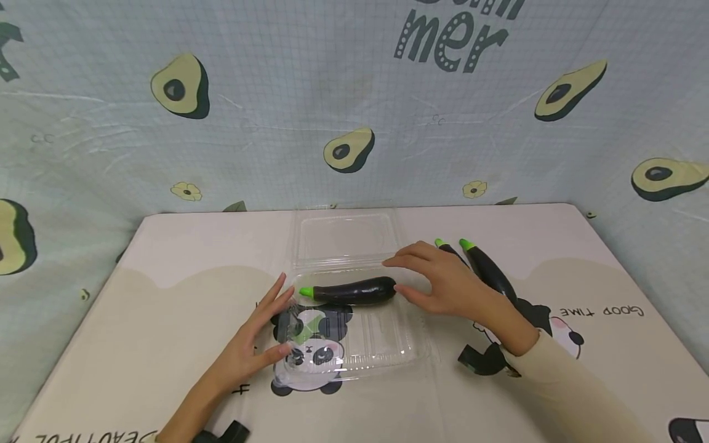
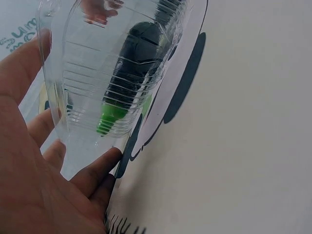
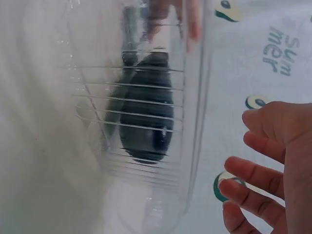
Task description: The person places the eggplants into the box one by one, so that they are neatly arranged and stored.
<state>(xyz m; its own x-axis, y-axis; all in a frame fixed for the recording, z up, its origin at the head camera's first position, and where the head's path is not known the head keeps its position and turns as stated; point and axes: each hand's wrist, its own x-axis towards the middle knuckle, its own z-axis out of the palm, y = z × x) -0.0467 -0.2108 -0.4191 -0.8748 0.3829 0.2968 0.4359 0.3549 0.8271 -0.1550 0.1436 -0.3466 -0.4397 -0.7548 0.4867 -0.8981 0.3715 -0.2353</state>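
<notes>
A dark eggplant [image 1: 354,292] with a bright green stem end lies crosswise in the far part of a clear plastic clamshell container [image 1: 382,344]. The container's lid [image 1: 346,237] is folded back, away from the person. My left hand [image 1: 249,344] is at the container's left side, its fingers spread along the rim. In the left wrist view, that hand's fingertips [image 2: 54,119] are at the clear wall. Over the right side of the container hovers my right hand [image 1: 443,280], fingers loosely bent and holding nothing. It is apart from the wall in the right wrist view.
Two more eggplants, one in full sight [image 1: 490,271] and one partly hidden [image 1: 450,249], lie behind the right forearm. The tabletop [image 1: 166,344] bears printed pandas and lettering. An avocado-patterned sheet [image 1: 266,123] hangs behind the table.
</notes>
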